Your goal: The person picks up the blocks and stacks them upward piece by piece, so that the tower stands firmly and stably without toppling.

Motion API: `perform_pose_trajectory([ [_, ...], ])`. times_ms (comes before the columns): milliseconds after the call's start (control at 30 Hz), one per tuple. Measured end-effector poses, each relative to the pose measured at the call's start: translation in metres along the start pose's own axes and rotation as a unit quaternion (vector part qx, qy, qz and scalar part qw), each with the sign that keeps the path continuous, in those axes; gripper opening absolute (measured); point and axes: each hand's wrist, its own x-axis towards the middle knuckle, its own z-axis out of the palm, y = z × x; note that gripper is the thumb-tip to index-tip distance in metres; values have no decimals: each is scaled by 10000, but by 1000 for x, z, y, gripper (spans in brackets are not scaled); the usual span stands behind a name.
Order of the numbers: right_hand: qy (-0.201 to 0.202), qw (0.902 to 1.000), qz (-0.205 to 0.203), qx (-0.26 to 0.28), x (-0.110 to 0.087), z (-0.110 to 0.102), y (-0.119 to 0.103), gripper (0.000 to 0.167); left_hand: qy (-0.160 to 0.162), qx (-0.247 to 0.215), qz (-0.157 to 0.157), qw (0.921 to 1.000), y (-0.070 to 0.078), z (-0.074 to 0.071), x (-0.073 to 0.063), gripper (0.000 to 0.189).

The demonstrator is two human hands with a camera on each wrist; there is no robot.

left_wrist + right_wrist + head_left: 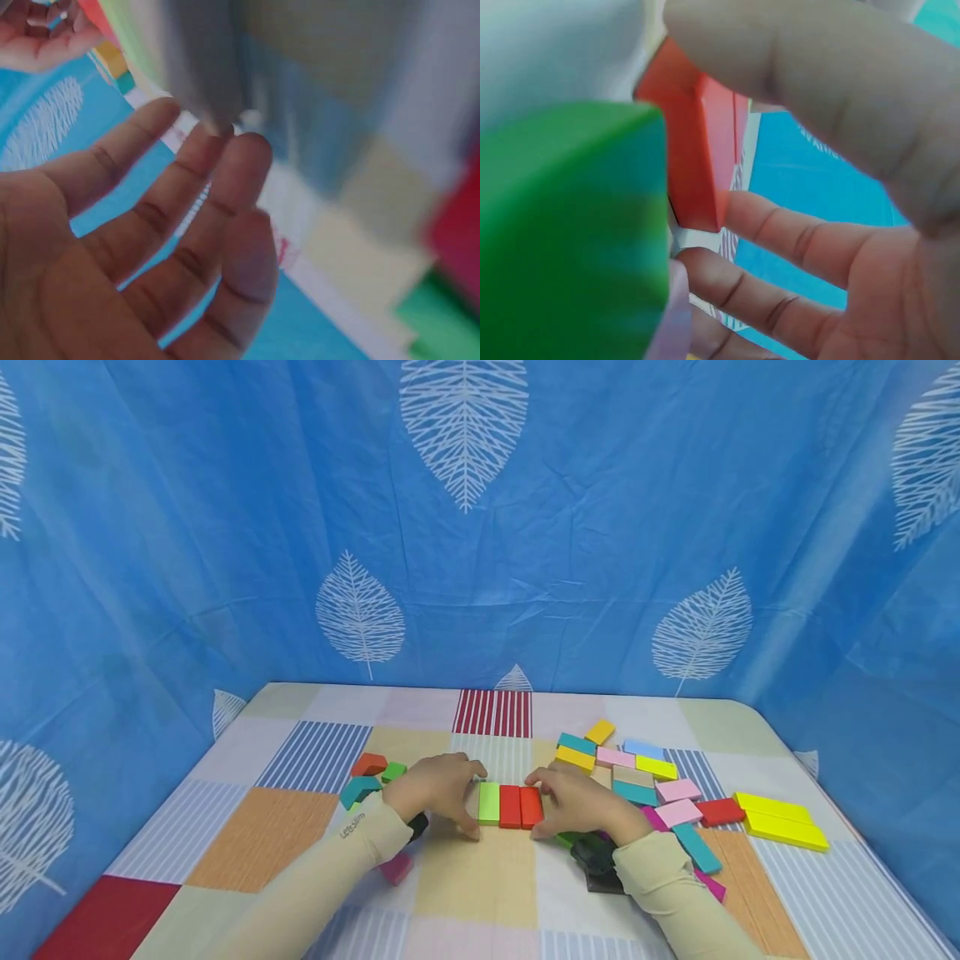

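Three blocks lie side by side at the table's middle: a light green block (489, 803), a red block (510, 807) and an orange-red block (531, 808). My right hand (583, 803) holds the orange-red block by its two short ends, thumb at the near end and index finger at the far end. In the right wrist view, that orange-red block (686, 139) sits between thumb and index fingertip. My left hand (437, 787) is just left of the light green block, its fingers fairly straight and apart from one another. Nothing shows in its grasp in the left wrist view.
Many coloured blocks, such as a teal block (697, 848), lie loosely at the right. Two long yellow blocks (783, 821) are farther right. A smaller group with an orange block (369, 765) and a pink block (397, 868) lies around my left wrist. A blue curtain (480, 568) hangs behind.
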Motion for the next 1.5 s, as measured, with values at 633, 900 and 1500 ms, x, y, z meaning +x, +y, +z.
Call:
perform_pose_trajectory([
  [633, 287, 9983, 415, -289, 12, 11, -16, 63, 19, -565, 634, 9964, -10, 1, 0, 59],
  [900, 279, 9983, 427, -266, 11, 11, -17, 62, 22, -640, 560, 9964, -10, 3, 0, 59],
  [1500, 888, 9880, -28, 1267, -2, -31, 33, 40, 1512, -3364, 786, 9262, -29, 11, -31, 51],
])
